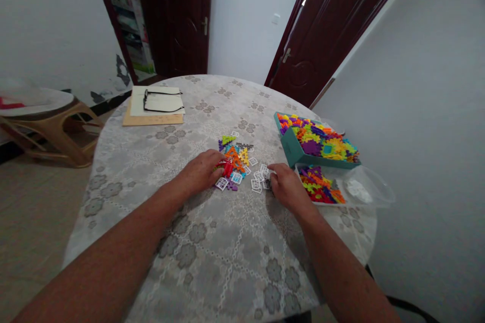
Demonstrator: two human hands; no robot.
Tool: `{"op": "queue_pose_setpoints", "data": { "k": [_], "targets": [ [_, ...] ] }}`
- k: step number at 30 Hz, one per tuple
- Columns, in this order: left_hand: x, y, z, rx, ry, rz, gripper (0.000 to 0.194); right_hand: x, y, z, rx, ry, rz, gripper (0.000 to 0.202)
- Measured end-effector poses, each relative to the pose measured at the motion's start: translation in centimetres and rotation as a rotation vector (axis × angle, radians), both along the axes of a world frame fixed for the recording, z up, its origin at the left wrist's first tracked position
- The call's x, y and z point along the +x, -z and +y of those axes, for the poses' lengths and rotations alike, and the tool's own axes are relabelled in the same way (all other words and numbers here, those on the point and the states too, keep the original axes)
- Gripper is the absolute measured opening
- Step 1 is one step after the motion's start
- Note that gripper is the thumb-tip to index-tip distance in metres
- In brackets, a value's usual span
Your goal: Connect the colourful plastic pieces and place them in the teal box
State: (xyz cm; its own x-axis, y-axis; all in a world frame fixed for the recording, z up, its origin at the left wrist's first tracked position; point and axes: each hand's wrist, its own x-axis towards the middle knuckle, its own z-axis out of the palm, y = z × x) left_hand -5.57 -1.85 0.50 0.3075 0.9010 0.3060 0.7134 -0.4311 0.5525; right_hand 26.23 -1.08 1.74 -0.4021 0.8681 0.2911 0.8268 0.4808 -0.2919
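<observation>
Colourful plastic pieces lie in a loose pile at the middle of the table, with an orange piece point(235, 159) and a yellow piece point(244, 157) among them. My left hand point(204, 169) rests at the pile's left side, its fingers curled at a red piece point(228, 168); whether it grips that piece is unclear. White window-shaped pieces point(256, 185) are spread to the right of the pile. Beside them is my right hand point(286, 181), thumb and forefinger bent at their right edge; anything between its fingertips is too small to make out.
At the right, a green box point(291, 147) full of coloured pieces stands behind a clear plastic tray point(350, 205) with more pieces. Black glasses point(162, 110) lie on papers at the back left of the patterned tablecloth point(212, 242).
</observation>
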Motion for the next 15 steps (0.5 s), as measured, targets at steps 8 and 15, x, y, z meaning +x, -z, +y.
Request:
{"op": "queue_pose_setpoints", "data": {
  "k": [8, 15],
  "targets": [
    [-0.7, -0.1, 0.6, 0.07, -0.169, 0.086, 0.031, 0.7, 0.7, -1.3, -0.055, 0.107, -0.239, 0.023],
    [0.6, -1.8, -0.8, 0.083, -0.068, 0.101, 0.032, 2.2, 0.4, -0.6, -0.11, 0.026, -0.177, 0.028]
  ]
}}
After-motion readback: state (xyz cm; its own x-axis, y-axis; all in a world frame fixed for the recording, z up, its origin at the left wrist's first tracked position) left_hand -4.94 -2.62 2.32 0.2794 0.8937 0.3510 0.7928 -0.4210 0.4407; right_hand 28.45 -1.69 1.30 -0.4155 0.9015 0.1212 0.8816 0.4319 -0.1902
